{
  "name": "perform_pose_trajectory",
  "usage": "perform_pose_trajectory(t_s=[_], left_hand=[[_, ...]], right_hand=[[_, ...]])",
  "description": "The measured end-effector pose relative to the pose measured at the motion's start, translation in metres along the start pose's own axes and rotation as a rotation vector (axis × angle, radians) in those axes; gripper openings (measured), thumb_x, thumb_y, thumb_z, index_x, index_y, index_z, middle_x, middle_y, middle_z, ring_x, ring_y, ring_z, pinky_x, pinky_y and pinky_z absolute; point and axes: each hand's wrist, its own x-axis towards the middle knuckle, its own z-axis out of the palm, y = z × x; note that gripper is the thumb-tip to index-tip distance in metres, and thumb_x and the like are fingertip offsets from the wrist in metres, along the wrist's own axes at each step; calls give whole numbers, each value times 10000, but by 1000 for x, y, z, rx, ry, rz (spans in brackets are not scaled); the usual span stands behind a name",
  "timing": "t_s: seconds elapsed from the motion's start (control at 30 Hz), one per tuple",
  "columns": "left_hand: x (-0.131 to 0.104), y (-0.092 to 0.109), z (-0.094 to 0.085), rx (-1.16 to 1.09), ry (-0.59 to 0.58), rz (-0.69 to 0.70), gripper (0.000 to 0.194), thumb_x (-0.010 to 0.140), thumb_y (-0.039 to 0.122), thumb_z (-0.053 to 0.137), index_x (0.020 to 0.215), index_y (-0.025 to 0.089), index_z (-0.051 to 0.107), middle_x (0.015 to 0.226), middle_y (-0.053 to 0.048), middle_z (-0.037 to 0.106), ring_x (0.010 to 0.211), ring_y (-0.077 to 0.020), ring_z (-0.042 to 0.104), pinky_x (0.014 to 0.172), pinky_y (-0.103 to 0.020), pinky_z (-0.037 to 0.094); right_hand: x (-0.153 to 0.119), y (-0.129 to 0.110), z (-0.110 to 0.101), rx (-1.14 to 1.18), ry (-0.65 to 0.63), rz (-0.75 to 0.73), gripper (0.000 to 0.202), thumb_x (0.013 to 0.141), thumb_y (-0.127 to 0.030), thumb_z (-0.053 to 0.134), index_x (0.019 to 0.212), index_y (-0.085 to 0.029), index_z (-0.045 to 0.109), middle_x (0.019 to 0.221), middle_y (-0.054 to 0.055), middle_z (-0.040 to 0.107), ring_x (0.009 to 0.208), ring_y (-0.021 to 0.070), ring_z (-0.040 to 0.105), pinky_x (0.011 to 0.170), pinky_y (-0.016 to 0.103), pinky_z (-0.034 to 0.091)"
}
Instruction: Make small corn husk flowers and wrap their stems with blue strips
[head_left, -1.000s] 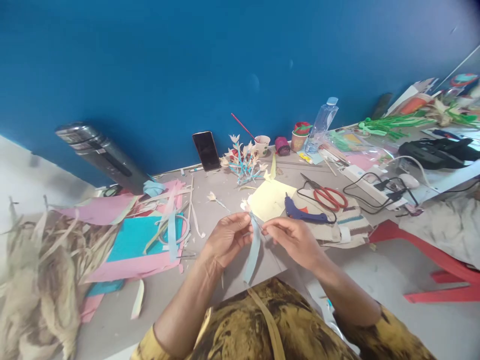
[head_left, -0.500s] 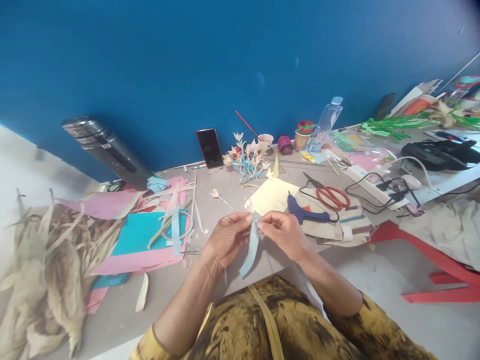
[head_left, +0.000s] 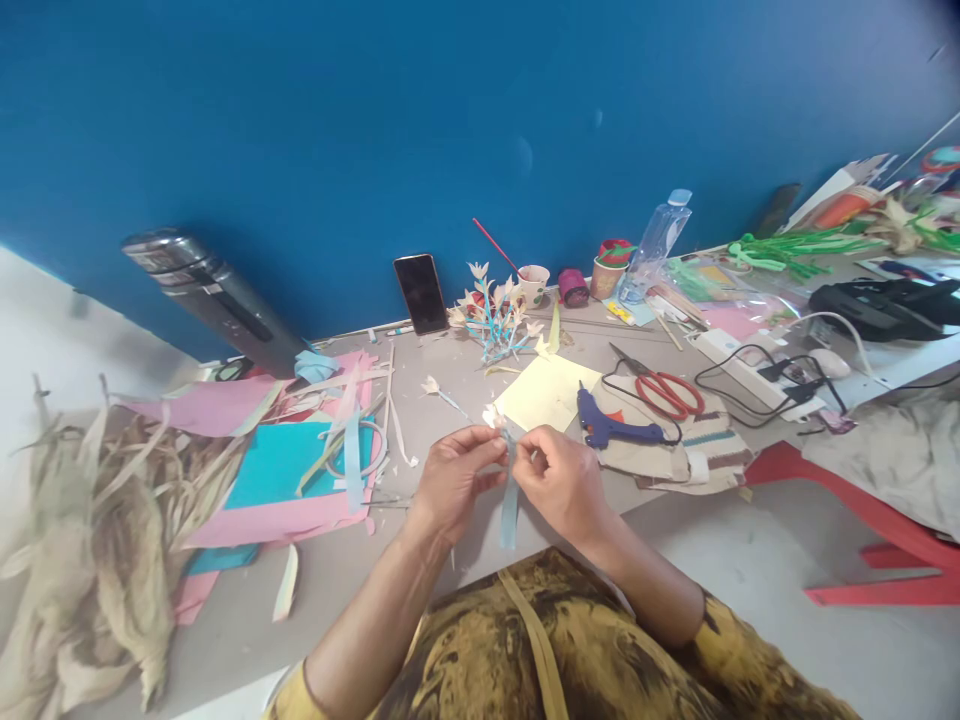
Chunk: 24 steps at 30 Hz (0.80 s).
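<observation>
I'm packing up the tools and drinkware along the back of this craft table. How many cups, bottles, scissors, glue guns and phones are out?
Cups: 2, a white cup and a brown cup
Plastic bottle: 1
Red-handled scissors: 1
Blue glue gun: 1
Phone: 1, leaning on the wall
Total: 6

A: Where is the bare surface?
B: A grey strip of table [head_left: 442,375] runs from the hands toward the phone [head_left: 421,293], crossed only by a small paper flower [head_left: 431,386].

A: What bounds it on either side?
B: Left, the coloured paper sheets [head_left: 292,470] and loose strips; right, the yellow sheet [head_left: 546,392], with the glue gun [head_left: 611,425] and the red scissors [head_left: 664,390] beyond it.

A: And at the far edge?
B: The flower cluster [head_left: 491,315] and cups [head_left: 534,285] stand against the blue wall [head_left: 375,130].
</observation>
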Motion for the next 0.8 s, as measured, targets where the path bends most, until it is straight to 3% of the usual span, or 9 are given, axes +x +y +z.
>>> perform_pose_trajectory(t_s=[0.2,0.27,0.4,0.5,0.63,0.8], left_hand=[[-1,-3,0,5,65,13,313,504,254,901,710,153,689,699,10,618,652,-111,575,596,-244,521],[-2,-4,0,17,65,14,283,516,242,882,683,149,673,677,15,604,633,-103,561,591,-235,506],[-3,-3,-2,7,42,-2,241,527,215,844,671,154,660,657,21,595,619,-108,562,580,-236,497],[-4,-2,-3,-13,14,-15,230,531,197,833,659,160,646,669,25,597,622,-106,566,575,-232,490],[-5,-1,-1,-24,11,-17,254,517,190,853,645,159,636,669,32,598,612,-99,564,578,-230,489],[-7,-1,0,-29,3,-50,258,508,193,864,653,160,652,635,25,603,609,-111,570,580,-246,500]], right_hand=[[-5,-3,5,-31,-12,-46,161,830,-119,514,699,-199,564,586,-8,601,515,120,546,527,240,343],[-3,-4,1,82,-77,37,139,825,-141,534,706,-196,582,585,-9,606,510,119,546,526,233,365],[3,-5,-13,494,-318,352,141,854,-212,525,868,-177,661,589,-16,628,463,118,559,472,213,407],[8,-5,-20,662,-397,482,182,873,-259,526,888,-169,683,548,-29,597,454,121,565,471,211,436],[9,-8,-20,624,-389,475,119,816,-266,603,775,-174,666,530,-37,569,455,107,517,460,204,407],[5,-9,-14,440,-227,337,98,767,-201,600,669,-193,604,520,-39,570,464,99,485,485,207,385]])
